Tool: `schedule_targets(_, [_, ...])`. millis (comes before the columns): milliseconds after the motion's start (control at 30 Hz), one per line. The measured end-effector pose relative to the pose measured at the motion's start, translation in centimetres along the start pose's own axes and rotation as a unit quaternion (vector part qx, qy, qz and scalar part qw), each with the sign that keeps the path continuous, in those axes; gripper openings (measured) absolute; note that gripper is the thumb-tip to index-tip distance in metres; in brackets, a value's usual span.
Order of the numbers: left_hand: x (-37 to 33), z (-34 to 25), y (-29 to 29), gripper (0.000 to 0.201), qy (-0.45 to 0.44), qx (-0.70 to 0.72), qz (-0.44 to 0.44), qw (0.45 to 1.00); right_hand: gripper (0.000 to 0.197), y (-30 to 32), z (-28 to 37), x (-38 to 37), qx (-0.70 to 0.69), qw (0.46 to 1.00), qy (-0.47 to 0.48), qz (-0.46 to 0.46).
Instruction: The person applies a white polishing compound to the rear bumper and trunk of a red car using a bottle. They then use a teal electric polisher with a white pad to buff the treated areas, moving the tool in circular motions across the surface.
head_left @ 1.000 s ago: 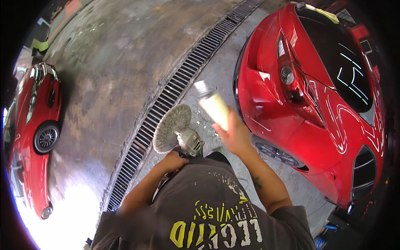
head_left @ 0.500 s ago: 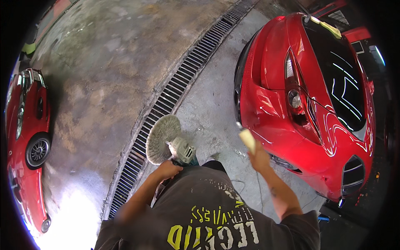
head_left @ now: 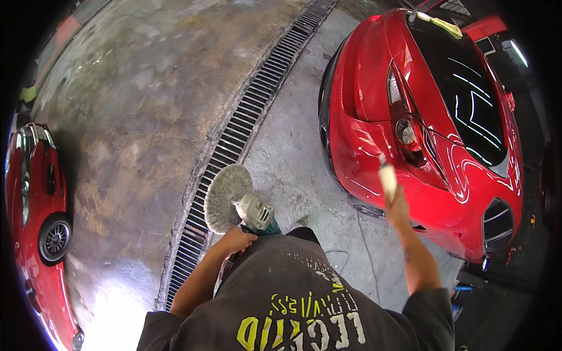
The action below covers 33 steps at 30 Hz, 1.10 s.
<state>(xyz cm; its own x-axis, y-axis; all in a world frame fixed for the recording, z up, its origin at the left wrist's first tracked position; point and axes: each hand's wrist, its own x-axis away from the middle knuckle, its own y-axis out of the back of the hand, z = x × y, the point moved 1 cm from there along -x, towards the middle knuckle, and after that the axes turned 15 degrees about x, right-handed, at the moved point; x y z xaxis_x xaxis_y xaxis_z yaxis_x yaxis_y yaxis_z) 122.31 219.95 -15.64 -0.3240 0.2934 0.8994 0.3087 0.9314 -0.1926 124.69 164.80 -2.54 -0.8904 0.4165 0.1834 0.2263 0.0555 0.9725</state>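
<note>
My left hand point(head_left: 237, 241) is wrapped round the handle of a power polisher point(head_left: 256, 214), held against the front of my shirt. Its round, grey-white wool pad point(head_left: 227, 198) faces left, over the drain. In my right hand point(head_left: 397, 210) is a slim, cream-coloured bottle point(head_left: 387, 182) with a narrow, pale tip pointing up. The bottle appears in front of the rear corner of a glossy red car point(head_left: 366, 137), below its tail light point(head_left: 408, 133). I cannot tell whether the tip touches the paint.
A long slotted drain grate point(head_left: 237, 126) crosses the concrete floor point(head_left: 140, 117). At the far left stands another red car point(head_left: 35, 199). A pale yellow cloth point(head_left: 442, 25) lies on top of the right-hand car. A thin cord point(head_left: 370, 251) trails along the floor between me and that car.
My right hand has moved right and slightly up with the bottle, closer to the car's rear corner. The polisher stays in my left hand. The whole view has shifted a little.
</note>
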Motion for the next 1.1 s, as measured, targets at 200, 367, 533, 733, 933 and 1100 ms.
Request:
schedule_targets(200, [0.6, -1.4, -1.3, 0.032, 0.003, -0.019, 0.019, 1.0, 0.066, -0.6, 14.8, 10.9, -0.147, 0.97, 0.193, -0.01])
schedule_targets(367, [0.1, -1.6, -2.4, 0.033, -0.022, -0.12, 0.032, 0.992, 0.067, 4.0, 21.1, 11.3, -0.162, 0.89, 0.404, -0.134])
schedule_targets(533, [1.9, -4.0, -4.4, 0.045, -0.031, -0.334, 0.047, 0.941, 0.03, -3.5, -2.6, 5.0, -0.011, 0.98, -0.147, 0.138])
schedule_targets(733, [0.8, -4.0, -6.6, 0.042, -0.019, -0.327, 0.074, 0.942, 0.062, -7.0, -6.2, 13.2, 0.058, 0.991, -0.04, 0.111])
schedule_targets(933, [1.5, -4.1, -10.6, 0.032, 0.015, -0.362, 0.096, 0.927, 0.068, -4.5, 12.5, 14.0, -0.247, 0.964, 0.062, -0.076])
schedule_targets(1100, [2.5, -1.5, -12.2, 0.059, -0.091, -0.406, 0.076, 0.906, 0.072, 5.2, 19.4, 13.9, -0.311, 0.866, 0.338, -0.196])
